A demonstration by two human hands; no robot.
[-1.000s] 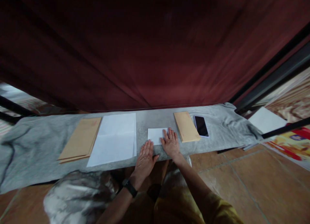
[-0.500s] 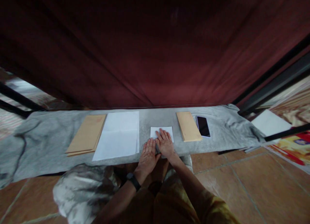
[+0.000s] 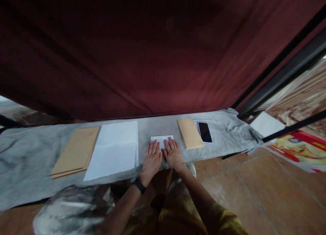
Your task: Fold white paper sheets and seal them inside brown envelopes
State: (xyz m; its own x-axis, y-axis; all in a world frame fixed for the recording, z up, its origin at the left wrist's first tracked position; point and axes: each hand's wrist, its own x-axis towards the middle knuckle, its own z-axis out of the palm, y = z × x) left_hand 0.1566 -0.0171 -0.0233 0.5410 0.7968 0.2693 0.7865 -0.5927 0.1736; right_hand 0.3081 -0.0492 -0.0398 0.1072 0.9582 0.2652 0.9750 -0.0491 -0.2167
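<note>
A small folded white paper (image 3: 162,138) lies on the grey cloth in front of me, partly covered by my fingers. My left hand (image 3: 152,159) rests flat on its left part, fingers stretched out, a dark watch on that wrist. On its right part lies my right hand (image 3: 173,154), palm down with the fingers extended. Left of my hands is a stack of larger white sheets (image 3: 112,152) with a crease across the middle. To the right sits a brown envelope (image 3: 190,133).
Several brown envelopes (image 3: 75,150) lie at the left beside the sheets. A phone (image 3: 205,132) with a dark screen is right of the single envelope. The grey cloth (image 3: 158,124) covers a narrow surface, with a dark red curtain (image 3: 152,65) hanging behind it.
My hands have moved apart, the left now on the paper's left part and the right on its right part. The view has shifted slightly to the right.
</note>
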